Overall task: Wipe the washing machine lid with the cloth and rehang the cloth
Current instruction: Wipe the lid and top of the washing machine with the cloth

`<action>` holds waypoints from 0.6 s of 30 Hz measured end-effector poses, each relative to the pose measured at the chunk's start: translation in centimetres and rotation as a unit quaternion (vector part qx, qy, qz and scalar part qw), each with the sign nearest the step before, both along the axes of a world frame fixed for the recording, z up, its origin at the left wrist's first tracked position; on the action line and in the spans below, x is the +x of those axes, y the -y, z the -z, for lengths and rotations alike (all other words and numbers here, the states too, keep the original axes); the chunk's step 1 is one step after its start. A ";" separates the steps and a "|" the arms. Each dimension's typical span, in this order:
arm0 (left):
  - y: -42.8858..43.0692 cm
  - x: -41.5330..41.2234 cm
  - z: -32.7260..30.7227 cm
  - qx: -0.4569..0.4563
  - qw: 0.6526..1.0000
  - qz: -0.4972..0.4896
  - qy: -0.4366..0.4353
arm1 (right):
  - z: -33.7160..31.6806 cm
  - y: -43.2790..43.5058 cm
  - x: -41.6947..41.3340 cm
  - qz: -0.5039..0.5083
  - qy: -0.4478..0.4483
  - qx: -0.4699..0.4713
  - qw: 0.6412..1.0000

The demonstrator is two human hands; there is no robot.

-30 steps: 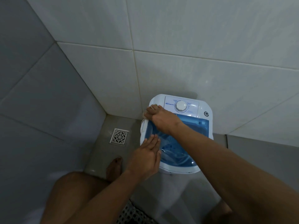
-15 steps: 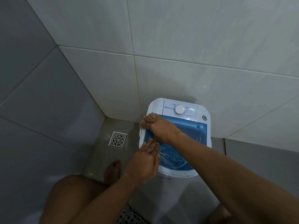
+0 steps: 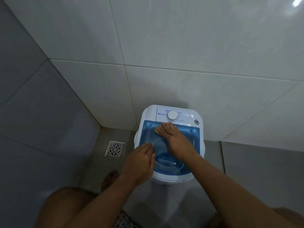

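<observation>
A small white washing machine [image 3: 196, 116] stands against the tiled wall, with a translucent blue lid [image 3: 189, 140] on top. My right hand [image 3: 176, 140] presses a small beige cloth [image 3: 158, 130] flat on the far part of the lid, just below the white dial [image 3: 172, 115]. Only a corner of the cloth shows beyond the fingers. My left hand [image 3: 139, 160] rests flat on the lid's near left edge, fingers together, nothing in it.
A square metal floor drain [image 3: 114, 149] lies in the floor left of the machine. Tiled walls meet in a corner behind it. My bare foot [image 3: 109, 178] and knee [image 3: 65, 208] are at lower left, close to the machine's base.
My right hand has slid the cloth from the lid's far left corner toward the middle, below the dial. My left hand has stayed on the near left edge.
</observation>
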State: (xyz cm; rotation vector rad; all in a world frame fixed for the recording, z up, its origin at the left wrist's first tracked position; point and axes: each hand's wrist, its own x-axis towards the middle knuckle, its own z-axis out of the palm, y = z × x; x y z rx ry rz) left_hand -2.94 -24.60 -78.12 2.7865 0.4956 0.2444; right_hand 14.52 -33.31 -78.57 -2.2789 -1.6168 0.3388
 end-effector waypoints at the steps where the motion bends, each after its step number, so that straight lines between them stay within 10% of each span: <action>1: -0.2 0.4 -0.3 0.009 1.000 0.003 0.005 | 0.0 0.7 0.2 0.017 -0.011 0.010 1.000; 18: -0.9 6.9 -0.9 -0.030 0.978 0.006 -0.206 | 2.2 9.7 -1.6 0.251 -0.058 0.088 0.962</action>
